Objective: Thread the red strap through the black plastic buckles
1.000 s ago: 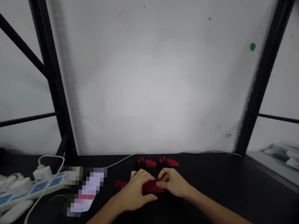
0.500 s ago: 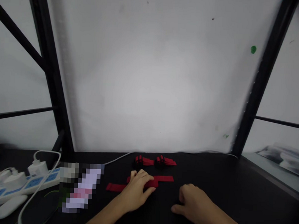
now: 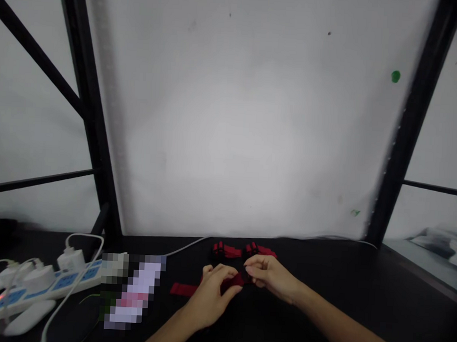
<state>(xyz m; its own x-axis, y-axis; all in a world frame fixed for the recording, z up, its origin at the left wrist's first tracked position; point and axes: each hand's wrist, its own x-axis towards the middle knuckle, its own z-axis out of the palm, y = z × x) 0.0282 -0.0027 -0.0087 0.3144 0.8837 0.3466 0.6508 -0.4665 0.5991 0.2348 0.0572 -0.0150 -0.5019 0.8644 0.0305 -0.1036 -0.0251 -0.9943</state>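
A flat red strap (image 3: 184, 289) lies on the black tabletop, its left end sticking out past my left hand (image 3: 212, 298). The fingers and thumb of that hand are curved over the strap's folded middle part and hold it. At the right side of the strap, my right hand (image 3: 271, 276) is closed in a pinch on it, with a dark bit at the fingertips. My right hand covers most of the strap's right end. Behind the hands sit two red strap bundles with black buckles, the left bundle (image 3: 226, 250) and the right bundle (image 3: 260, 250).
On the left lies a white power strip (image 3: 26, 297) with several plugs and a white cable (image 3: 63, 297). A blurred-out pale purple item (image 3: 138, 289) is beside it. A white wall panel (image 3: 245, 141) between black metal posts (image 3: 403, 124) closes off the back.
My right hand has moved left and forward from the bare tabletop to the strap's right part and pinched it. My left hand stays on the strap. The view has shifted slightly.
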